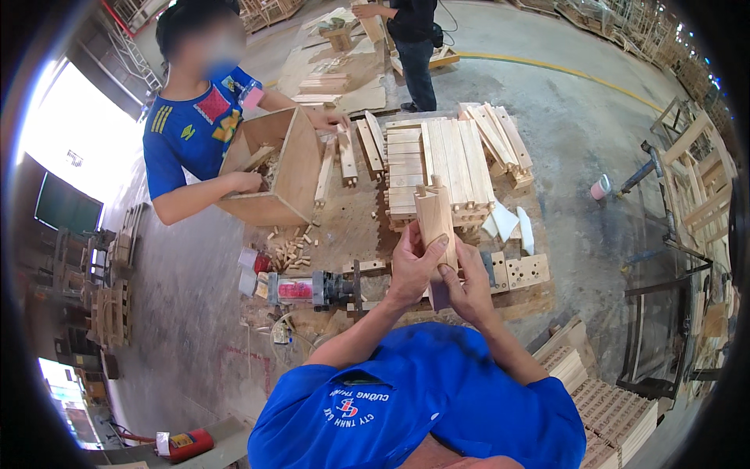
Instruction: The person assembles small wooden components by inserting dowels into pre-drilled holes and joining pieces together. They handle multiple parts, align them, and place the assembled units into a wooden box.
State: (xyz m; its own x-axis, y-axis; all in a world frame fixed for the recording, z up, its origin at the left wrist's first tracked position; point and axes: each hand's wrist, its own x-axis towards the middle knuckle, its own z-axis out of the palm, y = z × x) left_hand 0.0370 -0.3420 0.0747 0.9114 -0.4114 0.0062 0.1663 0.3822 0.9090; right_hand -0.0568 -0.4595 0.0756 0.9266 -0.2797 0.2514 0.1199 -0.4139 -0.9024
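Both of my hands hold one pale wooden rail (434, 213), pointing away from me over the near part of the workbench (351, 234). My left hand (416, 264) grips its left side with the thumb laid on top. On its right side, my right hand (469, 283) closes round the nearer part, thumb also on the wood. Small pegs show at the rail's far end. Just beyond stands a stack of similar wooden pieces (457, 156). A drilled wooden block (528, 271) lies to the right of my right hand.
At the left, a co-worker in blue holds a tilted plywood box (293, 168). Loose dowels (289, 248) lie near a clear-bodied device with red inside (297, 290). White pieces (506, 222) sit right of the stack. More stacked wood (617, 414) stands at my lower right.
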